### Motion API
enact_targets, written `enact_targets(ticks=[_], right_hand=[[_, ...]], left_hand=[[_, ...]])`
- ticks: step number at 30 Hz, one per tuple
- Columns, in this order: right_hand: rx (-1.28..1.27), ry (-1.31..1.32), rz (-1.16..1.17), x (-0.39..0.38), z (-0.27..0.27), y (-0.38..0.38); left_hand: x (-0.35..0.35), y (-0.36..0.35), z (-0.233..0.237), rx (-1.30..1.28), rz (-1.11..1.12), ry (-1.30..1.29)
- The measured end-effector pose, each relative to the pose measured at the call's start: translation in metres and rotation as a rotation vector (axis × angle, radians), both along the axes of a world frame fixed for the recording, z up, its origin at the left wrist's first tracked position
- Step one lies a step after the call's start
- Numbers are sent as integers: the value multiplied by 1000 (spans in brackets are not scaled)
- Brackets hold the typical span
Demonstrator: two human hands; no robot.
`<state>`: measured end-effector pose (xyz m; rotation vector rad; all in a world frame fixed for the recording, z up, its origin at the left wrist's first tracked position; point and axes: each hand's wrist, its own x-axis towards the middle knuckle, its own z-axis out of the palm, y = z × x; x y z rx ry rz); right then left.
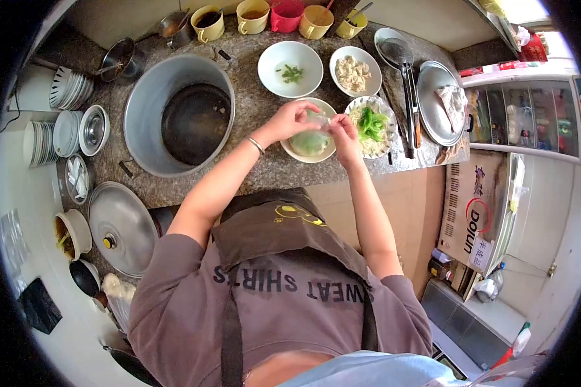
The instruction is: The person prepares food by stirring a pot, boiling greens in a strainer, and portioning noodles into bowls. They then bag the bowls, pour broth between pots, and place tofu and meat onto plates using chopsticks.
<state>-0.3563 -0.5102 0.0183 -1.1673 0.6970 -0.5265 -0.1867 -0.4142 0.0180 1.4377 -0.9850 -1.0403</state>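
A clear plastic bag (311, 143) with something pale and green inside sits in a white bowl (289, 147) near the counter's front edge. My left hand (289, 122) pinches one side of the bag's gathered neck. On the other side, my right hand (346, 138) is closed on the same neck, with the fingertips of both hands close together. Just right of it stands a fluted plate (389, 138) of pale food topped with green leaves (372, 122). Behind my hands are a white bowl (269, 64) holding chopped greens and another bowl (334, 63) of pale, lumpy food.
A large metal pot (135, 122) occupies the counter's left, near stacked dishes (40, 143) and a big lid (124, 226). Cups (252, 24) line the back wall. At right lie a strainer (397, 51), long-handled tools and a metal lid (432, 122) with a cloth (453, 103).
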Motion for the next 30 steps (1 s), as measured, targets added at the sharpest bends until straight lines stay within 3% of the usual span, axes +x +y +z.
enact_targets(ticks=[1,2,4,5,6,8,9,10,11,12,13,14,15,16,18,20,22,23,24,25,26,27,28,30], right_hand=[[162,-76,-17,-2,1,-1],[162,-78,-18,-5,3,-3],[-156,183,329,-1,40,0],[-466,215,393,7,49,7],[-462,210,397,12,61,8],[-781,578,425,15,79,2],[-909,547,357,12,71,-6],[-908,548,356,11,62,-10],[-795,555,348,8,52,-14],[-685,561,339,7,47,-15],[-338,476,360,6,42,-14],[-337,478,360,1,33,-15],[18,272,264,-5,22,-17],[368,57,164,-5,21,-18],[396,110,155,-18,31,-18],[-95,254,74,-41,46,-34],[-132,247,-205,-88,45,-76],[-102,220,-352,-124,24,-105],[-71,193,-496,-157,-10,-131],[-68,190,-468,-176,-31,-146],[169,205,-443,-192,-50,-162],[406,232,-412,-209,-74,-180],[544,146,-226,-226,-118,-200],[726,176,-237,-209,-132,-207]], left_hand=[[6,0,-2,-44,-138,22],[10,1,-5,-88,-274,44],[11,0,2,-40,-337,31],[9,-6,-6,15,-392,-85],[7,-10,-11,74,-447,-202],[10,-6,0,-44,-323,-183],[15,-10,-1,-99,-308,-7],[18,-13,0,-154,-291,171],[22,-13,0,8,-394,247],[21,-13,-1,8,-395,248],[17,-12,-2,10,-372,227],[11,-12,-3,13,-347,209],[14,-5,16,64,-375,-107],[11,-5,24,65,-371,-109],[1,-4,34,-144,-265,-605],[-3,-4,43,-45,-303,-552],[-8,3,41,-125,-158,-586],[-17,11,48,-105,22,-816],[-28,12,60,-85,243,-866],[-40,18,68,-55,282,-722],[-51,26,70,-27,324,-576],[-64,36,59,103,152,-323],[-83,40,38,222,-19,-64],[-136,32,-10,317,-176,448]])
